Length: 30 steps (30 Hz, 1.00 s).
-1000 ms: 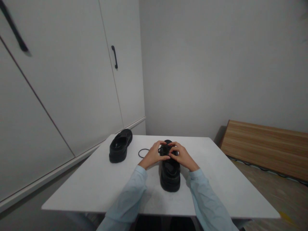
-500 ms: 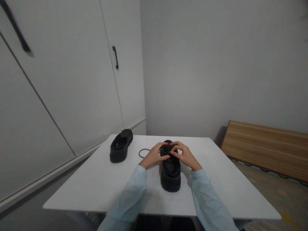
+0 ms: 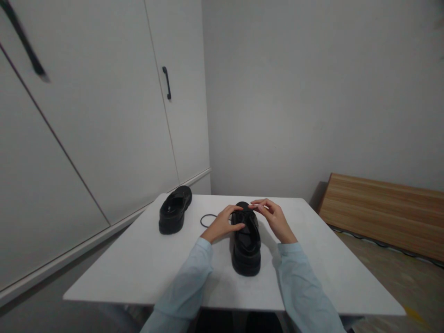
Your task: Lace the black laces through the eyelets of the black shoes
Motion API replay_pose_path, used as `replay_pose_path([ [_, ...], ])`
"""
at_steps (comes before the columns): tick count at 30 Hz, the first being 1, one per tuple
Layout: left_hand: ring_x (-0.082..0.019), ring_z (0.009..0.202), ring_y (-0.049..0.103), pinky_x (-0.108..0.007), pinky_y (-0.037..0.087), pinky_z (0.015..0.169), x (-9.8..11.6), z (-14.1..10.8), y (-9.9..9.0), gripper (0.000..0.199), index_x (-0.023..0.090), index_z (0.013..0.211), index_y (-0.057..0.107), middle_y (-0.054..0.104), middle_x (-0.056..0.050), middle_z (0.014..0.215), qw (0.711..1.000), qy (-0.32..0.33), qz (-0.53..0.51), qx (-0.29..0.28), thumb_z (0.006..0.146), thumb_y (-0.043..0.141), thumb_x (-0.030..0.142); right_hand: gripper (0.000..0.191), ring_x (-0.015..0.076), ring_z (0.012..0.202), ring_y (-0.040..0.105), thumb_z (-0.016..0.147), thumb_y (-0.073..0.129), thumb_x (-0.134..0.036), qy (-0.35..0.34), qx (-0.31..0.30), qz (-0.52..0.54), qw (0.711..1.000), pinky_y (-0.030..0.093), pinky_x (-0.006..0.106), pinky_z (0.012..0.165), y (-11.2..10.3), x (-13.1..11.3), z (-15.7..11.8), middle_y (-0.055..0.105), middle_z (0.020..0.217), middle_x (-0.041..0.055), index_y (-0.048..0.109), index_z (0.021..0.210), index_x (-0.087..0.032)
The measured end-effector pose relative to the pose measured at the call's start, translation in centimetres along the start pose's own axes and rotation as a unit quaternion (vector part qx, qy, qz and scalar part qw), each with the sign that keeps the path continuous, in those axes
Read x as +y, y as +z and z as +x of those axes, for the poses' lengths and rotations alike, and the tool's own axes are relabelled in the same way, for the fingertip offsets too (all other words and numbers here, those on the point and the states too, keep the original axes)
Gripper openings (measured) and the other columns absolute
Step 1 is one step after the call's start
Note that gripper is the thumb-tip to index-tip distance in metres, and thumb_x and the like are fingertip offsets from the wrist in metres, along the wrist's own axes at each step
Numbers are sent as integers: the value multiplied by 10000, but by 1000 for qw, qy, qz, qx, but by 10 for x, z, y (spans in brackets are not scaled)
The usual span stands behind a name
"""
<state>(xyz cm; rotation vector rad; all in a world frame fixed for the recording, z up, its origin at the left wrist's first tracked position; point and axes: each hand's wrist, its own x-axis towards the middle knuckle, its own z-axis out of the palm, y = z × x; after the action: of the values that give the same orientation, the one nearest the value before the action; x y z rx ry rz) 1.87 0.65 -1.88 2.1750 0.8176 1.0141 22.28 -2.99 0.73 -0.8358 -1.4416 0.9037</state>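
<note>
A black shoe (image 3: 246, 261) stands upright on the white table, its heel towards me and its toe pointing away. My left hand (image 3: 224, 223) grips its left side near the lacing, thumb and fingers on the upper. Just above the right side of the lacing, my right hand (image 3: 272, 217) is closed in a pinch on what looks like the shoelace; the thin strand at the fingertips is hard to make out. A loop of black shoelace (image 3: 201, 222) lies on the table to the left of the shoe, partly behind my left hand.
A second black shoe (image 3: 171, 226) stands at the table's (image 3: 145, 263) far left. White cabinets (image 3: 104, 115) with dark handles rise on the left, beyond the table's edge. A wooden board (image 3: 381, 212) leans by the wall on the right.
My right hand has moved a little right and away from the shoe's lacing, its fingers pinched together. My left hand and both shoes have stayed in place.
</note>
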Motion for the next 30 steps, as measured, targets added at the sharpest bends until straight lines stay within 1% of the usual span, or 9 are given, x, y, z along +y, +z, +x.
replay_pose_path([
  [5,-228,1124,524,-367,391,994,-2,-1,0,482,194,1148,557,568,-87,1175,1000,1,1,-1,712,708,331,291,176,818,674,806,606,-462,21,28,82,996,502,394,868,-2,2,1,650,1030,64,510,739,-195],
  [9,-229,1122,523,-373,391,994,-6,-1,1,480,206,1153,558,567,-78,1169,1000,4,8,3,713,701,333,307,145,708,662,800,603,-477,33,43,98,994,531,376,806,-3,1,1,662,990,44,475,729,-207],
  [12,-225,1127,518,-371,386,1001,-7,-1,1,476,205,1158,553,563,-77,1174,1000,6,9,0,720,693,325,311,115,630,616,796,605,-478,35,45,111,992,555,379,761,-3,-2,0,667,953,25,466,719,-210],
  [17,-227,1123,519,-369,388,998,-4,-1,0,453,202,1137,559,565,-78,1162,1000,6,11,-1,720,694,315,268,88,541,524,798,598,-475,50,33,111,992,583,343,617,-3,-3,0,639,874,0,539,767,-215],
  [22,-224,1123,520,-363,390,997,-2,-1,0,435,199,1127,561,561,-77,1163,1000,1,18,-6,725,686,309,251,74,477,490,801,603,-458,59,20,103,993,566,289,502,-6,0,0,578,736,-30,569,771,-211],
  [27,-220,1115,524,-358,393,993,-4,-1,0,426,196,1121,561,563,-78,1157,1000,4,20,-8,729,682,312,260,71,424,447,791,616,-457,75,3,88,993,553,273,445,-10,3,0,493,594,-57,567,746,-205],
  [30,-220,1124,519,-356,389,998,-5,-2,0,438,180,1132,555,560,-90,1168,1000,2,17,-11,736,679,321,270,70,405,440,784,621,-458,89,-7,79,993,540,261,429,-12,5,0,476,562,-62,556,726,-202],
])
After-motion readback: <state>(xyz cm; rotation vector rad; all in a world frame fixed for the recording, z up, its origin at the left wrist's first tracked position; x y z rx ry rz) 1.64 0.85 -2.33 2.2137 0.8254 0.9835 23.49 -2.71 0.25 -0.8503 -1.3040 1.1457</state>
